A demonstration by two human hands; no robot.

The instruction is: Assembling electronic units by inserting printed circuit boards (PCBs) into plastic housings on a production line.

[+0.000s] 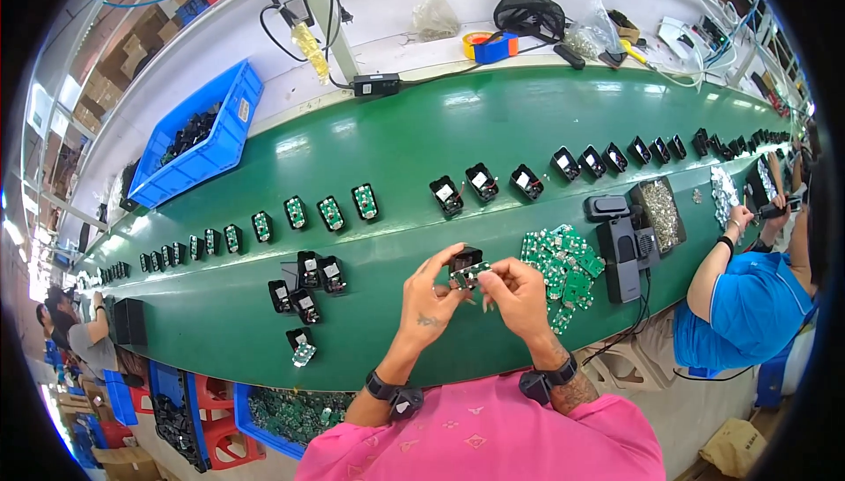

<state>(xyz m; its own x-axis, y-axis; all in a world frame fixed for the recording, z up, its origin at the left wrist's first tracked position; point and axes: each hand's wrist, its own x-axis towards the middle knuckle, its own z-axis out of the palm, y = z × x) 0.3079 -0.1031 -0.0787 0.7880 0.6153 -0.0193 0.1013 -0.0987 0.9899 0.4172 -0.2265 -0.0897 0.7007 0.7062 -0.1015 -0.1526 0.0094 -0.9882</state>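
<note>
Bright, glare on tabletop (378, 133), bowed edges

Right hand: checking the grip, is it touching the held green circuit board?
Touching: the head view shows the right hand with its thumb against the green circuit board.

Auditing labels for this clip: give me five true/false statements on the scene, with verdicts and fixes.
1. The left hand holds a black housing. True.
2. The pile of loose circuit boards lies left of both hands. False: the pile of green boards lies to their right.
3. The right hand has its fingers on a green circuit board. True.
4. Both wrists are bare. False: each wears a black wristband.
5. A blue crate holding black parts stands at the back left. True.
</note>
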